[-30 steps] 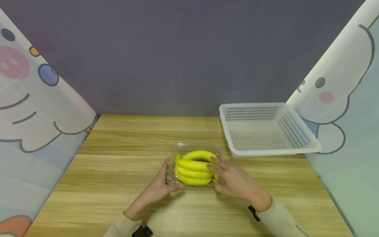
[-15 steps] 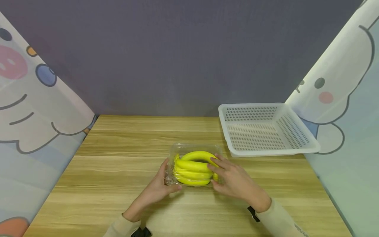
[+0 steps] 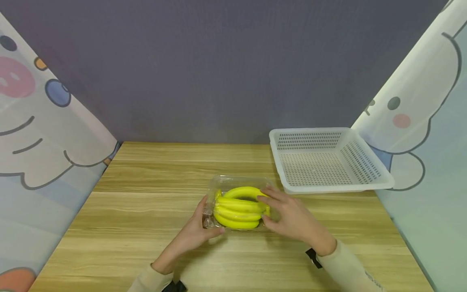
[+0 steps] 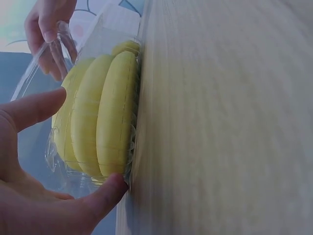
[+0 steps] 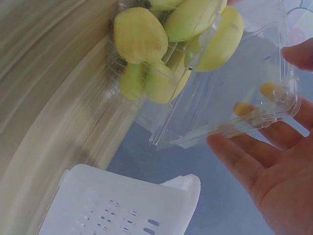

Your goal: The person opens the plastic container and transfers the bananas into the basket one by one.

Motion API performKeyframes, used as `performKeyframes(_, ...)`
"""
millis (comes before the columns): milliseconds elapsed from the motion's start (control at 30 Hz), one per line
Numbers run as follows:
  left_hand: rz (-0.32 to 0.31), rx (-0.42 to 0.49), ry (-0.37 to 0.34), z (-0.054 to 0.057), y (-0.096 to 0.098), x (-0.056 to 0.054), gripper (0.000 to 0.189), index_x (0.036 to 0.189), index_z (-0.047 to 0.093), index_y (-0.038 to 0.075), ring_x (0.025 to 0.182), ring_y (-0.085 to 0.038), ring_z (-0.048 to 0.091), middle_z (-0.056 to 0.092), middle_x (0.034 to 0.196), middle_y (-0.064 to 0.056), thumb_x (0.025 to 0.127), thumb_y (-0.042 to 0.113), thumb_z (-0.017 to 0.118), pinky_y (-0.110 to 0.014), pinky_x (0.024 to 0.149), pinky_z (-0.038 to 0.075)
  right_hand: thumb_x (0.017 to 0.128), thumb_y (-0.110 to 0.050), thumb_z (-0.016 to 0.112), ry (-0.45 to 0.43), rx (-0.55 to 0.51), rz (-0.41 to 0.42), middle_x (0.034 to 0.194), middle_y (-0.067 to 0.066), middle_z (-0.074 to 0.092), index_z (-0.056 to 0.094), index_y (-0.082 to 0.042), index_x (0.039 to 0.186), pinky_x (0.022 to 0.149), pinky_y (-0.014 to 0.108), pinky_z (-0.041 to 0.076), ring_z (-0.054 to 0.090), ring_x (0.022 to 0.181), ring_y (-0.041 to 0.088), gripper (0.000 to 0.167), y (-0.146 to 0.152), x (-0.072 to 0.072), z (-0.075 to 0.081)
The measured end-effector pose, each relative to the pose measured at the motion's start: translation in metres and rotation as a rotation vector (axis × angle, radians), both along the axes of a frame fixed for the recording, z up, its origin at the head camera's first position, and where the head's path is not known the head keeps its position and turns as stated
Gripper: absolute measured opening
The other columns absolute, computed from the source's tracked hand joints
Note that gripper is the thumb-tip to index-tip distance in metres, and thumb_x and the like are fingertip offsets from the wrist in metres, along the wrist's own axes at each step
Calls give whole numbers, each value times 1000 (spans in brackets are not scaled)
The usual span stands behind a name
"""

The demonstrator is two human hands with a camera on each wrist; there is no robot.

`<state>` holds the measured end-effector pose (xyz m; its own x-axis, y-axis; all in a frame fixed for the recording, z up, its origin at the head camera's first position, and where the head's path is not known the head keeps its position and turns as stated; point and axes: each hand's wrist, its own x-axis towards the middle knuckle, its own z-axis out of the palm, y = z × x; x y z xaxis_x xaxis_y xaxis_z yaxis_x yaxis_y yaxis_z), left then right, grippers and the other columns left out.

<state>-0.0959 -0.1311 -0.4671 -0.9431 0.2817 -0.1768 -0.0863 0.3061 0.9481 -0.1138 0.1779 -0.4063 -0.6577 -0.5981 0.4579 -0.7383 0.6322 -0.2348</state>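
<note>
A bunch of yellow bananas lies in a clear plastic clamshell box on the table. My left hand holds the box at its left end, the thumb at the low front corner, as the left wrist view shows. At the right end, my right hand grips the edge of the clear lid between thumb and fingers. In the right wrist view that lid stands raised at an angle from the bananas. Part of the bananas' right end is behind the right fingers in the head view.
A white perforated plastic basket stands at the back right of the wooden table, close to the box. A dark grey panel rises behind the table's far edge. Cartoon-printed sheets flank both sides.
My right hand has shifted slightly up and to the right with the lid edge, and more of the bananas' right tips shows. The left hand and box stay nearly in place.
</note>
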Motion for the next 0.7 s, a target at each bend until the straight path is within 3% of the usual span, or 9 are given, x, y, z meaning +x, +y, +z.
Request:
performKeyframes(167,9,-45,-5,1,0,-1,118,164,2,16,129,-41,49,48,142,-29,83,29,87,-49,93,53,78,-22,79,-1,-22,2,133,20,64,71,-3,125,89,51,57,58,126,42,51,0,-3,2)
performKeyframes(300,12,-57,4,1,0,-2,119,164,2,17,130,-41,50,50,142,-29,82,30,87,-51,96,51,80,-21,79,-37,-48,3,134,18,63,70,-3,126,98,55,51,58,127,40,50,2,-6,7)
performKeyframes(567,1,-32,44,0,2,-1,118,165,4,22,136,-45,45,42,151,-31,82,27,87,-60,104,44,82,-20,79,-51,-70,24,134,16,64,68,-2,128,99,51,51,60,124,35,50,7,-14,14)
performKeyframes(700,1,-57,35,0,2,-2,116,164,6,17,136,-46,45,37,154,-29,82,28,87,-59,104,45,83,-20,79,-38,-85,30,132,15,65,69,-3,126,99,51,51,61,122,34,48,6,-17,16)
